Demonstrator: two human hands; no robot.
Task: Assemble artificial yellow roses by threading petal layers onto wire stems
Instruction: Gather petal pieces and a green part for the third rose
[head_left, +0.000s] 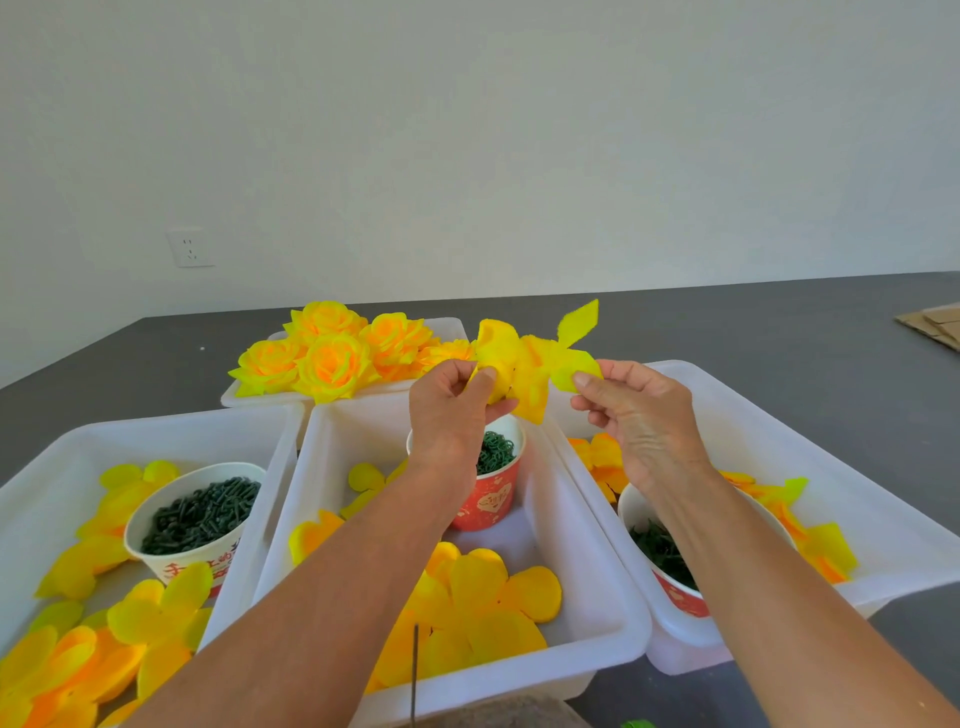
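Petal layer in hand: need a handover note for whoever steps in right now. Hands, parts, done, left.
Left hand: pinches the petal layer at its left side, held above the middle bin.
Right hand: pinches the same layer by a right-hand petal.
Parts: loose petals lie in the middle bin; green parts fill the left cup, middle cup and right cup. A thin dark stem stands at the near edge.
Done: finished roses piled in the far tray.
Left: this layer is not yet on a stem; thread it, then add more layers.
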